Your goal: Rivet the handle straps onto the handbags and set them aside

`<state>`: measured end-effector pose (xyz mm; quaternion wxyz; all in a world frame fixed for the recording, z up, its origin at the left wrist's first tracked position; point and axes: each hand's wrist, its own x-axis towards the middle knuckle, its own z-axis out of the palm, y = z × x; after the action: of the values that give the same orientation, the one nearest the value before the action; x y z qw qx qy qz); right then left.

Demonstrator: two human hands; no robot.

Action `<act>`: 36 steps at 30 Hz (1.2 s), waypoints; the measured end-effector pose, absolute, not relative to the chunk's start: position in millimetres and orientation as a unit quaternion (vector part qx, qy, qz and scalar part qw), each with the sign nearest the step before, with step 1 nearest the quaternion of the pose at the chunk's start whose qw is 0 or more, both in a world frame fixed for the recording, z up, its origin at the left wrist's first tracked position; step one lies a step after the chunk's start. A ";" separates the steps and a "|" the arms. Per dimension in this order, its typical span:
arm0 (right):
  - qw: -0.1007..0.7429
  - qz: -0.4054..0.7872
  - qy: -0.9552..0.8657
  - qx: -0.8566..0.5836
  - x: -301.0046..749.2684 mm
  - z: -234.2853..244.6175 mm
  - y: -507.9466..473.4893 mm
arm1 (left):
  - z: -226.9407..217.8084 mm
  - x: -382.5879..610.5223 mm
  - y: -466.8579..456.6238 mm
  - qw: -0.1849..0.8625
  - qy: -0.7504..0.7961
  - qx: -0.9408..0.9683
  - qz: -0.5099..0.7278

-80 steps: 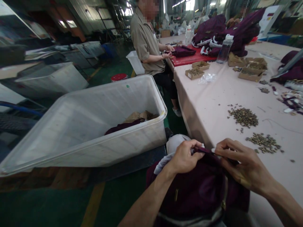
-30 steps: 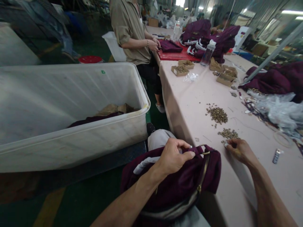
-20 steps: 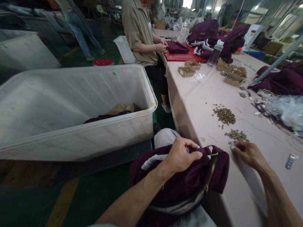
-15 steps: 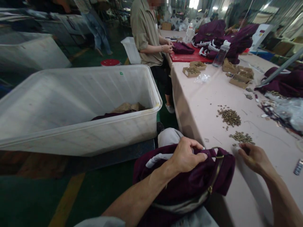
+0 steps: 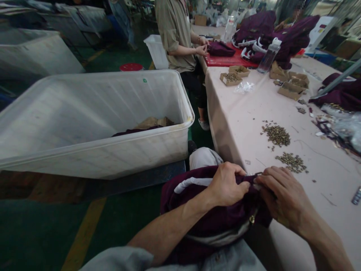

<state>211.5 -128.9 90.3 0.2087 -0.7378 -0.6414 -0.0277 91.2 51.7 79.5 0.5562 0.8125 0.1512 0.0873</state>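
Note:
A maroon fabric bag (image 5: 194, 214) with a brass zipper pull (image 5: 252, 219) and a white-wrapped handle (image 5: 191, 183) lies across my lap against the table edge. My left hand (image 5: 229, 184) pinches a strap at the top of the bag between thumb and fingers. Close beside it, my right hand (image 5: 278, 192) is closed at the strap's end, near a metal ring. Its fingertips hide whatever small thing may be between them. Two piles of small brass-coloured metal studs, a farther pile (image 5: 278, 135) and a nearer pile (image 5: 292, 162), lie on the table beyond my right hand.
A large white bin (image 5: 158, 146) stands to the left, with dark cloth and brown paper inside. Small cardboard boxes (image 5: 231, 78), a water bottle (image 5: 269, 56) and maroon bags (image 5: 254, 28) sit farther along the pink-covered table (image 5: 234, 113). A co-worker (image 5: 176, 37) handles maroon fabric there.
My right hand has moved left from beside the nearer stud pile to the bag's strap, next to my left hand. My left hand has kept its hold on the strap.

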 end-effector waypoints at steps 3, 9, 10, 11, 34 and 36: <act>0.202 -0.008 -0.646 -0.736 212.4 88.6 -127.8 | 76.8 90.2 53.3 0.560 0.131 0.814 0.084; 0.225 0.007 -0.650 -0.726 216.1 84.8 -126.7 | 73.7 89.5 55.7 0.565 0.106 0.815 0.071; 0.234 0.010 -0.650 -0.723 217.0 83.8 -126.6 | 73.7 89.5 56.0 0.563 0.104 0.817 0.071; 0.242 0.014 -0.650 -0.720 217.5 82.9 -126.5 | 73.7 89.6 56.3 0.561 0.103 0.818 0.071; 0.359 0.312 -0.408 -0.780 226.6 84.6 -132.0 | 69.8 87.5 44.5 0.483 0.010 0.870 0.094; 0.362 0.318 -0.398 -0.781 225.7 83.9 -131.1 | 68.1 88.0 43.4 0.485 0.015 0.869 0.093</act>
<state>225.7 -131.1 83.9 0.3619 -0.7806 -0.3982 0.3181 88.0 43.4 68.1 0.4849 0.8694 0.0153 0.0934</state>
